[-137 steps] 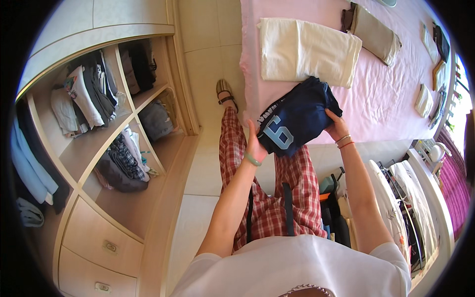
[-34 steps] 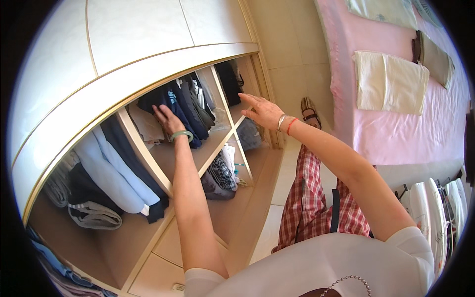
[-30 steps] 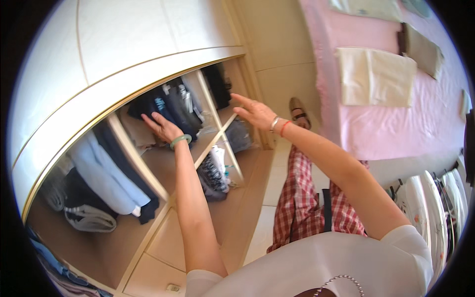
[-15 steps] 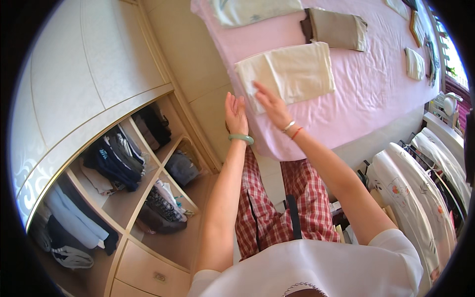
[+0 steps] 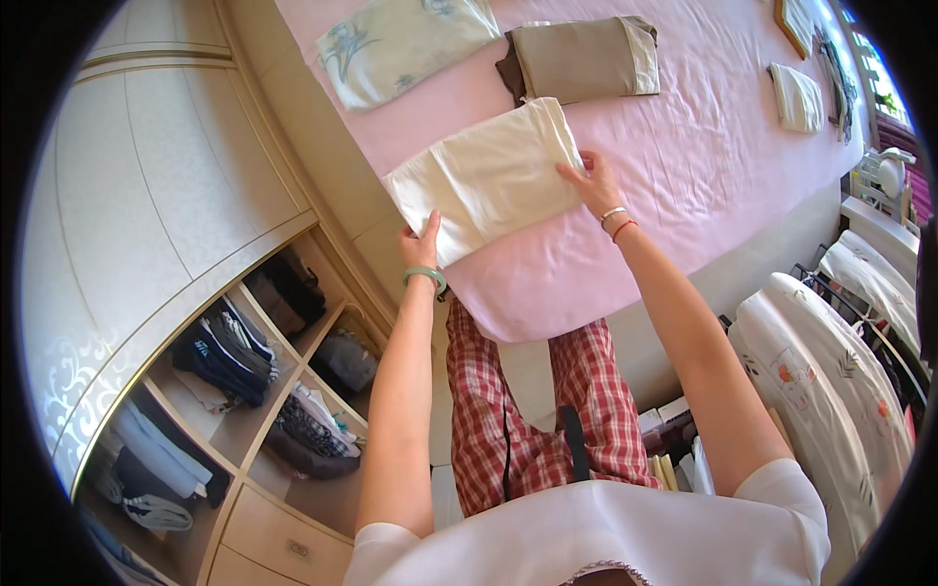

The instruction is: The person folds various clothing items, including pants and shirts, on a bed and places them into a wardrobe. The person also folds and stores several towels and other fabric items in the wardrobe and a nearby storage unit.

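Observation:
A folded cream cloth (image 5: 489,181) lies at the near edge of the bed, between my hands. My left hand (image 5: 421,244), below a green bangle, grips its left near corner with the thumb on top and the fingers mostly hidden underneath. My right hand (image 5: 593,184), with a silver bracelet and a red string at the wrist, is closed on its right edge. Beyond it lie a folded pale cloth with a blue-grey print (image 5: 405,51) and a folded brown garment (image 5: 584,61) with a cream strip at one end.
The bed (image 5: 684,186) has a pink sheet. At its far right are a small folded white cloth (image 5: 799,100) and dark items. To my left stands a wardrobe (image 5: 249,430) with clothes in open compartments. White floral-print covers (image 5: 811,361) hang at the right.
My hands were raised, palms facing each other, near the cloth's left part. They have spread apart and taken hold of its two ends. The view has shifted, showing more of the printed cloth.

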Demonstrator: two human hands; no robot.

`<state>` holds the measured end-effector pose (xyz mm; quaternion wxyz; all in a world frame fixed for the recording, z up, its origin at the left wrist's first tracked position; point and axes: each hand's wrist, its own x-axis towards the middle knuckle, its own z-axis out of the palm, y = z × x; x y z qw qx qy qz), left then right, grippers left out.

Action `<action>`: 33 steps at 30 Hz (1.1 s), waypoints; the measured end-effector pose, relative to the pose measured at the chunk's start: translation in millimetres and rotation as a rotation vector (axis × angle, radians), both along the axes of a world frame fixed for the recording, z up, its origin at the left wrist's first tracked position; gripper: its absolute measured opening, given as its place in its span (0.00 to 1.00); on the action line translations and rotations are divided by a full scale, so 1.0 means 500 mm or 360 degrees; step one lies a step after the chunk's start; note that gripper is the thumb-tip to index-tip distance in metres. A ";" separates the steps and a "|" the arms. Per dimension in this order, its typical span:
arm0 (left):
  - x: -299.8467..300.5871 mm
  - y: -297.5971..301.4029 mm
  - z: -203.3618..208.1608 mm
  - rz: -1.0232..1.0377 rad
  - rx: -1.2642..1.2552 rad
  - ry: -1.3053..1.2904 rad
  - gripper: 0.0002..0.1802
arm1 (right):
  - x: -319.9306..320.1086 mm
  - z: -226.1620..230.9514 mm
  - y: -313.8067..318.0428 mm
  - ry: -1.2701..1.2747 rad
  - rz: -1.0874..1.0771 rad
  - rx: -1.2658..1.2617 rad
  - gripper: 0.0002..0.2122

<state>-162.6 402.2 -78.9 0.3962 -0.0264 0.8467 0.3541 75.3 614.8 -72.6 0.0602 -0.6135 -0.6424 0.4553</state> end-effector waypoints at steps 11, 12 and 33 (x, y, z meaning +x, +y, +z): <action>0.098 -0.028 0.097 -0.0179 -0.0011 -0.0344 0.40 | 0.082 0.085 0.053 0.0144 0.0343 -0.0388 0.20; 0.129 -0.023 0.100 -0.0261 -0.0297 -0.0365 0.40 | 0.122 0.081 0.060 0.0051 0.0430 -0.0366 0.20; 0.168 0.024 0.002 0.0343 -0.0032 -0.0288 0.29 | 0.168 -0.029 0.107 0.0076 0.0328 -0.0509 0.20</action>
